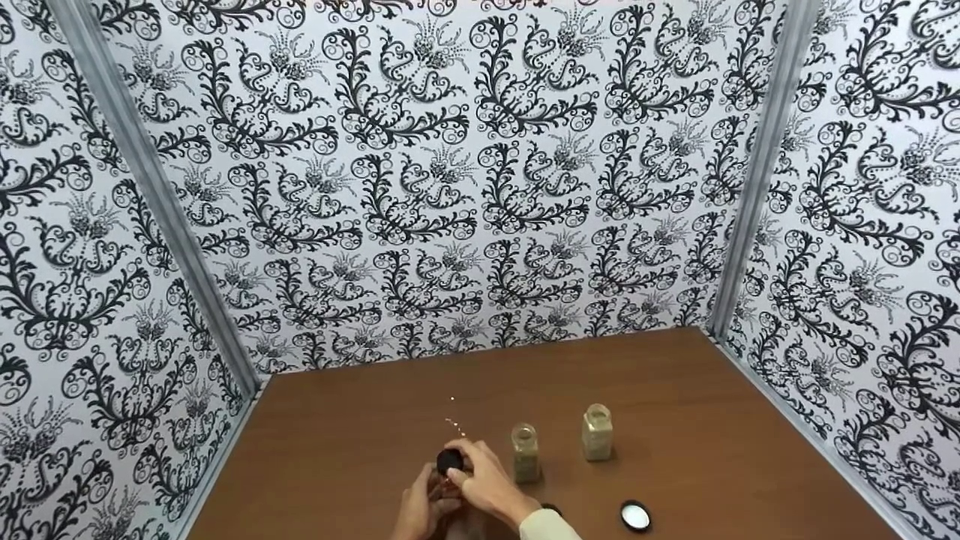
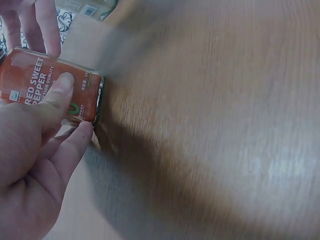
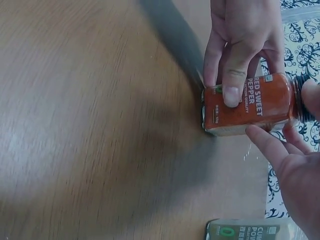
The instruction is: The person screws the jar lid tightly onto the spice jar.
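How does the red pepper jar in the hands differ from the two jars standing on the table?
The red pepper jar holds orange-red powder; the two table jars hold pale greenish contents. The red pepper jar is gripped by the left hand, with the right hand at its black cap; the table jars stand untouched. All are small clear spice jars.

A brown wooden table (image 1: pixel 675 375) bears two open spice jars (image 1: pixel 598 433) and a loose lid (image 1: pixel 635 515).
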`<action>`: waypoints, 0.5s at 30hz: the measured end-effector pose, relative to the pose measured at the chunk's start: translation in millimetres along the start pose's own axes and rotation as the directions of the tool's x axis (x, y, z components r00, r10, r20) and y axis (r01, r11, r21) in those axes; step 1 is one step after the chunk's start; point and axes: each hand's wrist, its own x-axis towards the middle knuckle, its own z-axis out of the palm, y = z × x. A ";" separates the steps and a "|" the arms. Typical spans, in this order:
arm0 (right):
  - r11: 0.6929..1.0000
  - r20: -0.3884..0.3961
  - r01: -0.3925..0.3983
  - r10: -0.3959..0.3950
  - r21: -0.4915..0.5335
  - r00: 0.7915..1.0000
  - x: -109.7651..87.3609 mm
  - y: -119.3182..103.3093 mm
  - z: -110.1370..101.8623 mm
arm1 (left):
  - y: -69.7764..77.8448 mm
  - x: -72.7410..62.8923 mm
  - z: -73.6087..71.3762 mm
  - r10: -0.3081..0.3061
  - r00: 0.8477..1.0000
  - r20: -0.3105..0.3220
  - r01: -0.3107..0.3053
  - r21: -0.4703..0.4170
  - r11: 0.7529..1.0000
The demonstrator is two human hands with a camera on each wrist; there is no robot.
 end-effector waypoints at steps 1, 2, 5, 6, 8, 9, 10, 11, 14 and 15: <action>1.000 -0.005 -0.004 0.004 0.003 1.000 0.0 -0.2 0.7 | -0.4 -0.2 0.3 0.004 1.000 0.003 -0.004 -0.001 1.000; 1.000 -0.008 -0.010 0.010 0.008 1.000 0.3 -0.5 1.2 | -0.4 -0.5 0.7 0.008 1.000 0.005 -0.008 0.000 1.000; 0.999 -0.014 -0.029 0.029 0.028 0.999 1.1 -1.7 1.9 | -0.2 -1.1 1.5 0.028 1.000 0.009 -0.028 0.029 0.999; 0.999 -0.012 -0.038 0.038 0.037 0.999 1.1 -2.4 1.8 | 0.2 -1.2 1.8 0.026 1.000 0.005 -0.026 0.024 0.999; 0.998 -0.014 -0.047 0.048 0.046 0.999 1.2 -2.8 1.8 | 0.7 -0.9 2.1 0.018 1.000 -0.008 -0.018 0.004 1.000; 0.998 -0.017 -0.046 0.047 0.047 0.999 1.1 -2.9 1.7 | 0.8 -0.6 1.8 0.015 1.000 -0.013 -0.015 0.002 1.000; 0.998 -0.019 -0.045 0.045 0.045 0.999 0.8 -3.2 1.6 | 1.2 -0.4 1.6 0.011 1.000 -0.018 -0.011 -0.004 1.000; 0.998 -0.021 -0.040 0.041 0.045 0.999 0.6 -3.4 1.4 | 1.4 -0.2 1.2 0.006 1.000 -0.023 -0.006 -0.012 1.000; 0.999 -0.023 -0.032 0.032 0.026 0.999 -0.9 -4.1 1.6 | 1.4 0.3 -0.8 0.008 1.000 -0.026 -0.008 -0.001 1.000; 1.000 -0.021 -0.025 0.026 0.019 0.999 -1.5 -4.6 1.6 | 1.1 0.3 -1.7 0.008 1.000 -0.023 -0.008 0.005 1.000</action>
